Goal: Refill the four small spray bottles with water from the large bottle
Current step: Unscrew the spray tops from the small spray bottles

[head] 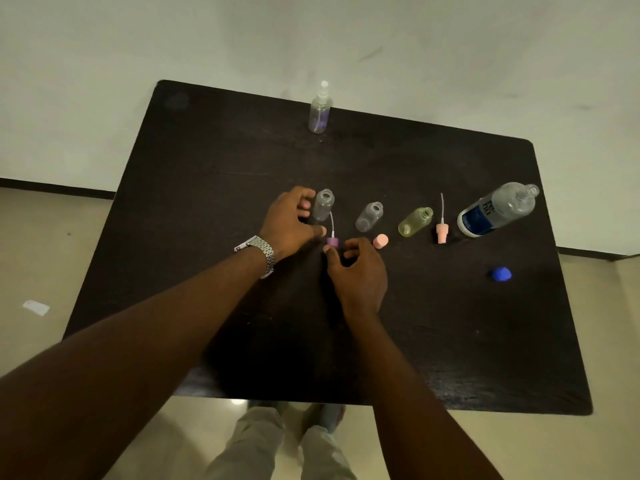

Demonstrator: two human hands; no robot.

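Three small uncapped bottles stand in a row on the dark table [207, 161]: a clear one [324, 204], a second clear one [370, 216] and a yellowish one [415, 221]. My left hand [292, 221] curls around the left side of the first clear bottle, fingertips against it. A purple spray head [333, 241] with its tube pointing up stands just in front of that bottle. My right hand [358, 271] lies behind it, thumb tip touching its base, fingers loosely curled. The large water bottle [498, 209] stands open at the right. A fourth spray bottle [320, 112] stands capped at the far edge.
A pink cap [380, 241] and a pink spray head with tube [441, 232] stand between the small bottles and the large one. A blue cap [500, 274] lies on the table at the right. My legs show below the near table edge.
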